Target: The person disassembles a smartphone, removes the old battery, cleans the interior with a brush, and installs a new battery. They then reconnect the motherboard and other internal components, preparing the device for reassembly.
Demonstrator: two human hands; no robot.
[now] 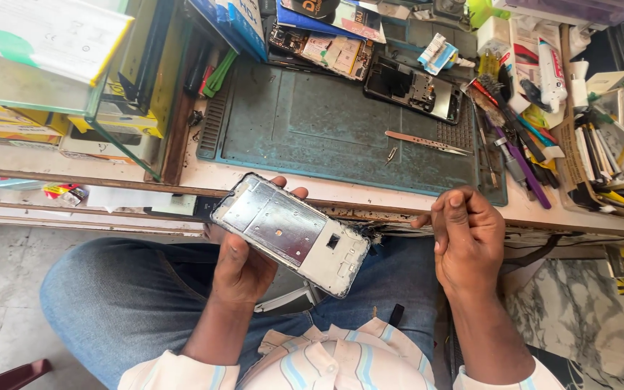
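I see my left hand (243, 271) gripping a silver metal phone frame (294, 232), tilted over my lap in front of the counter (370, 196). My right hand (469, 235) hovers just beside it, fingers (448, 217) curled and empty. Long metal tweezers (426, 142) lie on the grey-green rubber work mat (326, 123), near a black opened phone body (413, 88).

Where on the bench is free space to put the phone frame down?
The middle of the green work mat is bare, bordered by the opened phone behind and the tweezers on the right. The right side is crowded with tools. The left hand holds the phone frame; the right hand is empty.
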